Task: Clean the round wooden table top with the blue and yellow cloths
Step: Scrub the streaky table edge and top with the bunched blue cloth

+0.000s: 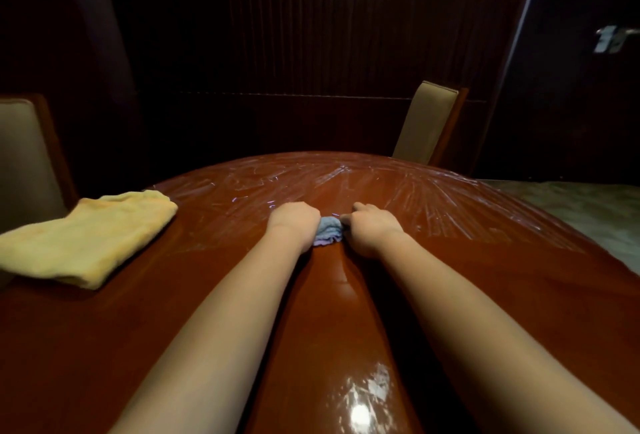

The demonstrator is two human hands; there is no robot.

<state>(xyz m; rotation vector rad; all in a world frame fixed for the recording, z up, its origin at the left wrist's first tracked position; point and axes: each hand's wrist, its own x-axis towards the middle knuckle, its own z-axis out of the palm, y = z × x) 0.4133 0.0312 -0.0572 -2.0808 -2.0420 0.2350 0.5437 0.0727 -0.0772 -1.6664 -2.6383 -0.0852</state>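
The round wooden table top (pixel 485 295) is glossy red-brown, with pale streaky smears across its far half. A small bunched blue cloth (pixel 328 231) lies near the table's middle. My left hand (pixel 294 222) grips its left side with curled fingers. My right hand (pixel 369 226) grips its right side, and most of the cloth is hidden between the two hands. A folded yellow cloth (pixel 86 236) lies on the table at the left, well apart from both hands.
A padded chair (pixel 427 124) stands behind the far right edge of the table. Another chair back (pixel 27 156) rises at the left, behind the yellow cloth. Dark panelled wall fills the background, with a door handle (pixel 613 39) at the upper right.
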